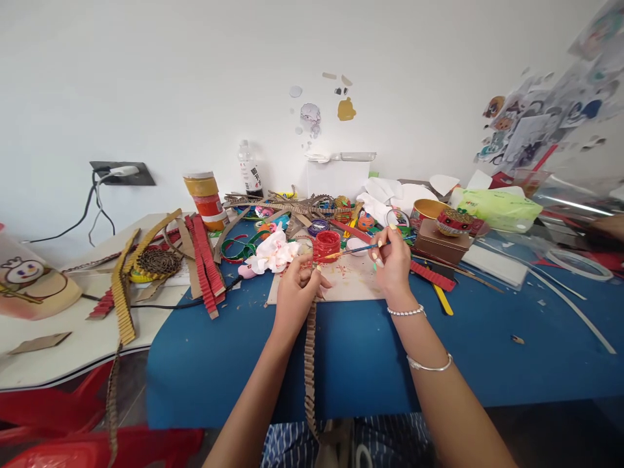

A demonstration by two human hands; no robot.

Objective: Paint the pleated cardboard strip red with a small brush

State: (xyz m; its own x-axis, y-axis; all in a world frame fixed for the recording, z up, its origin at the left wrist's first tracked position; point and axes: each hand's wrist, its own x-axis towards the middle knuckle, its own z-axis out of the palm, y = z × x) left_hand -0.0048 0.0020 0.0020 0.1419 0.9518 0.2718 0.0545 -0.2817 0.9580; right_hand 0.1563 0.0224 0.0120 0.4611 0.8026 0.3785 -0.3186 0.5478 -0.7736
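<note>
Pinched in my right hand (391,261) is a thin paintbrush (361,249), its tip pointing left towards my left hand (301,289). The fingers of my left hand close on a long strip of corrugated cardboard (311,364), which hangs down over the table's front edge towards my lap. Just behind the brush tip stands an open jar of red paint (327,244). Beneath both hands lies a pale board (358,286) spotted with red paint. A crumpled white tissue with red stains (275,250) sits left of the jar.
Red and yellow corrugated strips (205,260) lie at the left, near a large paint jar (205,200) and a bottle (250,170). A brown box (441,244) carries a small painted ornament (453,222) at the right. Beyond it are a green tissue pack (497,207) and tape rolls (578,265).
</note>
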